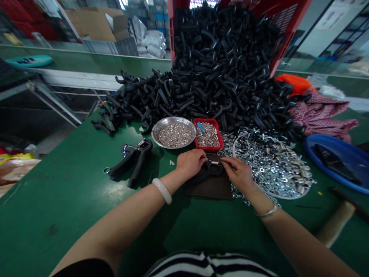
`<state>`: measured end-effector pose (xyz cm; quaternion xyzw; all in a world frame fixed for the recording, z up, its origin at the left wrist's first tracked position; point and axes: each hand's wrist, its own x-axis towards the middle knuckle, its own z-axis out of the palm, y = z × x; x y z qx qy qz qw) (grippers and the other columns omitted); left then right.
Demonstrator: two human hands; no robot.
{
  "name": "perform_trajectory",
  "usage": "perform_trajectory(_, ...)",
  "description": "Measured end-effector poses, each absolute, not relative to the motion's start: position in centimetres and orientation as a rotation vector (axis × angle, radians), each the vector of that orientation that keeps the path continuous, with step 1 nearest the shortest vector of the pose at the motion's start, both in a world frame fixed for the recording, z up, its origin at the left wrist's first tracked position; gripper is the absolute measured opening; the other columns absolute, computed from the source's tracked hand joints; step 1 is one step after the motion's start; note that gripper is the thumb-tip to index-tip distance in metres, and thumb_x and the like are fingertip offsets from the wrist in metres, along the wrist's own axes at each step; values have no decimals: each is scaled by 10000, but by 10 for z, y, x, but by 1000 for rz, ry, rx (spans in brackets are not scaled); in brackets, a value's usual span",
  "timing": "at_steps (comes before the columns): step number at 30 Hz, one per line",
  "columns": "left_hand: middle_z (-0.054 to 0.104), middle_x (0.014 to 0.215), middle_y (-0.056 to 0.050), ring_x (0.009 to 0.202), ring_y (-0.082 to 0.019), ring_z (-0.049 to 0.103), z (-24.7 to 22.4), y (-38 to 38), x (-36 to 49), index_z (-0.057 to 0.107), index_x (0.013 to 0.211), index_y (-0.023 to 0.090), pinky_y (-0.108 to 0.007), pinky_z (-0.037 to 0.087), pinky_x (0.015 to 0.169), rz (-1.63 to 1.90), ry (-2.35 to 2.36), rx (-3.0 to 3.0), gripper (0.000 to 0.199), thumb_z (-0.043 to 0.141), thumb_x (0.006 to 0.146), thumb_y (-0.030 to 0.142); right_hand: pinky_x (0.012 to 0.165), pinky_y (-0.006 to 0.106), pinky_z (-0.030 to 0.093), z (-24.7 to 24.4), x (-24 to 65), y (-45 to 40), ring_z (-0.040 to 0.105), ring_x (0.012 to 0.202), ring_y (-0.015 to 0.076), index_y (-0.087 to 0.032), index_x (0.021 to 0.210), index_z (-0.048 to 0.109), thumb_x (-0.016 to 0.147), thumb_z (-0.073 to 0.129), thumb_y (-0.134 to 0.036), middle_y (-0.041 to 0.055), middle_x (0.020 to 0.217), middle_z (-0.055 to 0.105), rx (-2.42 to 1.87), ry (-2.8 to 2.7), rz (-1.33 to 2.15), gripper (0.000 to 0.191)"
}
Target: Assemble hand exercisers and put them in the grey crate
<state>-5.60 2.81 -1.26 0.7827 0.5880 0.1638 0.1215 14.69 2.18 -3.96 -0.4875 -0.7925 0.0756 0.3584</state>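
A black hand grip strengthener [211, 171] with a small silver spring lies on a dark flat pad [217, 188] in front of me. My left hand [190, 163] is closed in a pinch at the left end of the spring; what its fingertips hold is too small to make out. At the spring's right end, my right hand [239, 173] has thumb and fingers closed on the strengthener's edge. Another hand grip strengthener [131, 159], with its spring fitted and a metal ring at one handle end, rests on the table to the left.
Behind my hands stand a metal dish [174, 134] and a red tray [208, 134] of small pins. Metal rings and sleeves fill a shallow tray [272, 165] at right. Black handles [201, 84] spill from a red crate [291, 29]. A hammer [337, 221] and blue tray [309, 144] lie right.
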Motion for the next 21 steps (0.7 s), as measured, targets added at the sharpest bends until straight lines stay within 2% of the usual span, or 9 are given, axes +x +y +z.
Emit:
perform_trajectory(6, 627, 923, 14, 799, -148, 575, -14, 29, -56, 577, 878, 237, -240, 388, 616, 485, 1716, 2292, 170, 478, 836, 368, 725, 273, 483, -34, 147, 24, 613, 796, 154, -183, 947, 629, 836, 452, -170, 54, 876, 666, -1169, -2214, 11, 210)
perform_trajectory(12, 625, 904, 0, 783, -149, 573, -14, 27, -54, 590, 880, 228, -238, 392, 623, 489, 1739, 2283, 182, 486, 830, 369, 670, 276, 447, -19, 137, 21, 590, 772, 194, -148, 998, 628, 755, 456, -65, 90, 860, 655, -1267, -2644, -270, 309)
perform_trajectory(16, 625, 916, -12, 790, -151, 566, -13, 26, -55, 606, 891, 230, -237, 386, 634, 505, 1754, 2231, 185, 496, 822, 363, 680, 271, 452, -17, 142, 25, 596, 773, 180, -161, 1011, 625, 772, 460, -85, 80, 876, 653, -1299, -2633, -100, 300)
perform_trajectory(18, 630, 914, -12, 784, -149, 558, -11, 28, -56, 617, 878, 232, -239, 382, 639, 556, 1717, 2156, 189, 502, 816, 368, 711, 282, 465, -15, 147, 29, 602, 799, 174, -167, 1035, 616, 812, 476, -167, 75, 915, 656, -1283, -2497, 68, 264)
perform_trajectory(21, 628, 811, -9, 702, -129, 531, -7, 33, -55, 618, 834, 203, -239, 378, 624, 716, 1526, 1918, 192, 522, 797, 365, 740, 302, 477, -7, 146, 32, 604, 830, 164, -189, 1022, 626, 830, 506, -286, 58, 943, 660, -1249, -2189, 307, 246)
